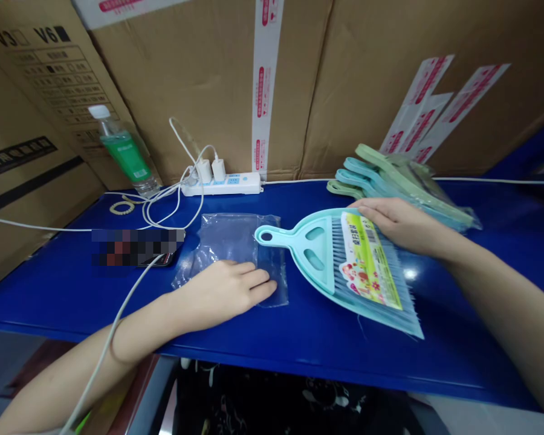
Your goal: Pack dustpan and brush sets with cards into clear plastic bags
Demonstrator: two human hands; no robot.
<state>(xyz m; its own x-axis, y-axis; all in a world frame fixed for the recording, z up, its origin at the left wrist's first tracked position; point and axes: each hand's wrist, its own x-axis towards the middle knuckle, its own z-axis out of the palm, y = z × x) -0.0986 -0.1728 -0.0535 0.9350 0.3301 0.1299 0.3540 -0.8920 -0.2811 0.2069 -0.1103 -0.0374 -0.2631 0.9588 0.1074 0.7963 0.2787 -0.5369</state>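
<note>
A light blue dustpan with a small brush nested in it is tilted above the blue table, its handle pointing left. A printed yellow-green label wraps the grey-blue bristles. My right hand is closed on the far right rim of the dustpan, fingers at its edge. A clear flat plastic bag lies on the table to the left. My left hand rests palm down on the near part of this bag, fingers loosely extended; its thumb is hidden.
Several bagged dustpan sets, green and blue, lie at the back right. A white power strip with chargers and loose cables stands at the back, beside a water bottle. A blurred dark object lies left. Cardboard boxes wall the back.
</note>
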